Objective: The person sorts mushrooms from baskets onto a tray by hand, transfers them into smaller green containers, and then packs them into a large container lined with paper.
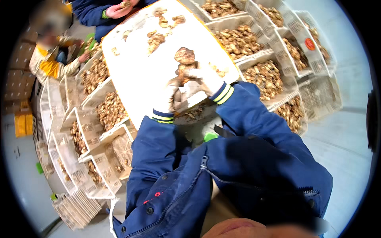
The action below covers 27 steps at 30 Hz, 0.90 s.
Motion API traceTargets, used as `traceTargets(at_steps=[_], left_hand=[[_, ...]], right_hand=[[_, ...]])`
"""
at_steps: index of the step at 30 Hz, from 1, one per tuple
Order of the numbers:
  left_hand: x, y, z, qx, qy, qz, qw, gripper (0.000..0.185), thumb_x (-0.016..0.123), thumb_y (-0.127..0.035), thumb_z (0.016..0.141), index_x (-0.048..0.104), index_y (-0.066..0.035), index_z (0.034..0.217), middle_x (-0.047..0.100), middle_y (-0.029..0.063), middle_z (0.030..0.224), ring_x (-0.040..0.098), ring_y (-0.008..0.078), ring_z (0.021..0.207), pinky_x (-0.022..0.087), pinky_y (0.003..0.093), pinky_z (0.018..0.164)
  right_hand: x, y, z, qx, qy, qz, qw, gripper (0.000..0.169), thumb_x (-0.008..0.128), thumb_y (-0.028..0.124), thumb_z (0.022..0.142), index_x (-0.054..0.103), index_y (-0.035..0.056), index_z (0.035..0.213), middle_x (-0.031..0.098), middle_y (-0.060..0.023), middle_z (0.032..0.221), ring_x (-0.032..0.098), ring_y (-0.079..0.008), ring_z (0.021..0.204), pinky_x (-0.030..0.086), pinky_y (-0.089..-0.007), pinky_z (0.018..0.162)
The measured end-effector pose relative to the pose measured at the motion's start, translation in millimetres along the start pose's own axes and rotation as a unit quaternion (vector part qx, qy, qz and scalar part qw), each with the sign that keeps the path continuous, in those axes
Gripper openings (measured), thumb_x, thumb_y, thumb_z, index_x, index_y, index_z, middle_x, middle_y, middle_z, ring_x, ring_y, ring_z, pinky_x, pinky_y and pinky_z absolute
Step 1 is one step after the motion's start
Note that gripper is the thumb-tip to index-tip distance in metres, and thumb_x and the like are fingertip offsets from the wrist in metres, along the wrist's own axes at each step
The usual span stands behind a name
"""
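Note:
My gloved left hand [171, 93] and gloved right hand [205, 78] are held close together over the near edge of a bright white tabletop [134, 74]. Between them is a piece of ginger root [184, 58], its rounded end pointing away from me. The right fingers close on its lower part. The left hand lies against its lower left side; how firmly its fingers grip is blurred. Farther up the tabletop lie several loose ginger pieces [156, 41], with small bits [218, 70] by my right hand.
Plastic crates of ginger flank the tabletop at left [89, 131] and right [268, 53]. A co-worker's hand [117, 11] holds a piece at the far edge. Another person [53, 62] sits at upper left. Stacked crates [77, 209] stand at lower left.

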<state>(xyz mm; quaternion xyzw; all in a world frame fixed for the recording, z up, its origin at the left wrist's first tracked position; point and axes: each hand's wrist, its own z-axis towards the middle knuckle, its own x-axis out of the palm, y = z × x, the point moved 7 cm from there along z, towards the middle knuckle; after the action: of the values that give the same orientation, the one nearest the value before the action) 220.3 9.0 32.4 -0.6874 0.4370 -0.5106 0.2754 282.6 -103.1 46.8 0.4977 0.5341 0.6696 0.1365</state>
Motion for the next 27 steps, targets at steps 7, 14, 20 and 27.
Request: traceTargets(at_steps=[7,14,20,27], left_hand=[[-10,-18,-3,0.085,-0.052,-0.036,0.994,0.044,0.056,-0.028,0.089,0.05,0.007,0.116,0.052,0.0061,0.059,0.046,0.0125,0.042,0.039,0.0238,0.04],[7,-3,-2,0.057,0.02,0.106,0.993,0.06,0.048,-0.055,0.087,0.054,0.003,0.097,0.057,0.0101,0.066,0.053,0.015,0.051,0.045,0.0256,0.049],[7,5,2,0.08,0.003,0.09,0.993,0.046,0.057,-0.046,0.087,0.053,-0.001,0.095,0.057,0.0069,0.067,0.055,0.013,0.053,0.046,0.0248,0.046],[20,-11,-15,0.015,-0.016,0.056,0.998,0.043,0.056,-0.044,0.088,0.057,-0.001,0.094,0.055,0.0048,0.061,0.049,0.0089,0.046,0.039,0.0204,0.042]], right_hand=[[3,30,-10,-0.003,-0.036,0.101,0.994,0.048,0.066,0.028,0.082,0.053,-0.0012,0.117,0.063,-0.0131,0.102,0.062,-0.0211,0.093,0.052,-0.0353,0.077],[-14,23,-14,0.04,-0.073,0.142,0.986,0.043,0.059,0.025,0.086,0.052,-0.0019,0.118,0.061,-0.0194,0.107,0.062,-0.0298,0.098,0.049,-0.0438,0.086],[0,-8,-9,0.027,-0.146,0.044,0.988,0.034,0.069,0.012,0.079,0.056,-0.0048,0.104,0.062,-0.0097,0.091,0.059,-0.0177,0.08,0.049,-0.0295,0.076],[16,2,-13,0.06,-0.133,0.028,0.989,0.026,0.063,0.019,0.083,0.058,0.0016,0.102,0.061,-0.0061,0.087,0.06,-0.0144,0.077,0.052,-0.0286,0.069]])
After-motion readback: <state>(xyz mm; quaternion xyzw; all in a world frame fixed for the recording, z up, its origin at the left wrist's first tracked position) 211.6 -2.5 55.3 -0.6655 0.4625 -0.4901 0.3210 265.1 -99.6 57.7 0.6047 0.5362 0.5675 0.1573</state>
